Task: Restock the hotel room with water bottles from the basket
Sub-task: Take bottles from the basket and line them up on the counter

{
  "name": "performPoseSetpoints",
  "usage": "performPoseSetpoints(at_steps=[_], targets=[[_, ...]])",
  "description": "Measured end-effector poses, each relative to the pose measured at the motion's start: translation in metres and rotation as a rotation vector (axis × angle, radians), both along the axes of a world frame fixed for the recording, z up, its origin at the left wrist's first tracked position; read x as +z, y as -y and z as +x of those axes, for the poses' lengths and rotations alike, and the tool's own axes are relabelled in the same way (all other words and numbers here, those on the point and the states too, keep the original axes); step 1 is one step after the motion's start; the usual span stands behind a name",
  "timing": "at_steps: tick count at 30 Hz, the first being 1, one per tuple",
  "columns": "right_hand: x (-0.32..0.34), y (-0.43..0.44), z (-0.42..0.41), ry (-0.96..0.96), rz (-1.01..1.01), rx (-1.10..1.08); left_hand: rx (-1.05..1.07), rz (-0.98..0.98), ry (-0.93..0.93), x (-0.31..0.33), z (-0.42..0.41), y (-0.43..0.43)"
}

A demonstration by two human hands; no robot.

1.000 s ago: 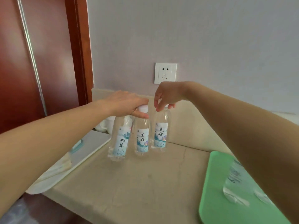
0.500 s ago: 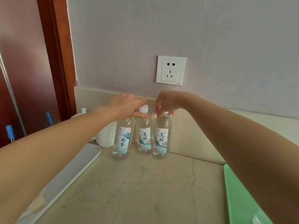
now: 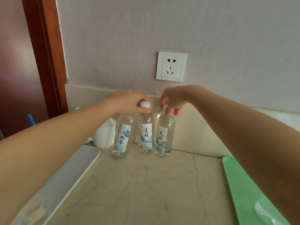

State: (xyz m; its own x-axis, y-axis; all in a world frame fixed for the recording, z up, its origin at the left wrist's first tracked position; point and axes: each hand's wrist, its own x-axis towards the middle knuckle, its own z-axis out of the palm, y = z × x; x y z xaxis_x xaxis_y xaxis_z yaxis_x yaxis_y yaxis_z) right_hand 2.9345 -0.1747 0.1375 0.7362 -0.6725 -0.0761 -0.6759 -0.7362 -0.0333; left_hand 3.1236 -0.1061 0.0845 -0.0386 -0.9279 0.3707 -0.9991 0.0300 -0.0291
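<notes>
At the tabletop's (image 3: 146, 184) back edge, three upright water bottles (image 3: 145, 135) (clear, full); left hand (image 3: 129, 102) fingers grip the left bottle's top, right hand (image 3: 172, 99) fingers pinch the right bottle's cap; white jug (image 3: 103, 137) just left.

Both forearms are bare from the frame edge to the wrist, with no sleeve in view. The left hand (image 3: 129, 101) and right hand (image 3: 173, 99) wear no gloves, rings, watch or bracelet.

left bottle (image 3: 122, 135) label reads 无界; other two bottles (image 3: 146, 135) 美好.
</notes>
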Motion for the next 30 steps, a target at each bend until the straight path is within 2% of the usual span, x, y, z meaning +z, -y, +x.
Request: performPoseSetpoints(at_steps=[2,8,12,14,21,26,30], targets=[[-0.001,-0.001,-0.001,0.017,-0.056,-0.049,-0.022,0.022,-0.088,0.001,-0.006,0.003],[-0.011,-0.004,-0.001,0.026,-0.302,-0.098,-0.049,0.053,-0.155,0.002,-0.018,0.008],[-0.004,-0.006,-0.002,0.0,0.013,-0.113,-0.043,0.098,-0.256,0.003,-0.016,0.004],[-0.002,-0.005,-0.002,0.015,0.091,-0.1,-0.033,0.13,-0.249,0.006,-0.017,0.002],[-0.005,0.002,-0.005,0.091,0.087,-0.034,-0.048,0.166,-0.233,0.013,-0.019,-0.002],[-0.004,0.001,-0.011,0.09,0.08,0.069,-0.004,0.141,-0.09,0.018,-0.017,0.0],[-0.006,-0.003,-0.01,0.046,0.017,0.103,0.008,0.142,-0.145,0.015,-0.017,-0.002]])
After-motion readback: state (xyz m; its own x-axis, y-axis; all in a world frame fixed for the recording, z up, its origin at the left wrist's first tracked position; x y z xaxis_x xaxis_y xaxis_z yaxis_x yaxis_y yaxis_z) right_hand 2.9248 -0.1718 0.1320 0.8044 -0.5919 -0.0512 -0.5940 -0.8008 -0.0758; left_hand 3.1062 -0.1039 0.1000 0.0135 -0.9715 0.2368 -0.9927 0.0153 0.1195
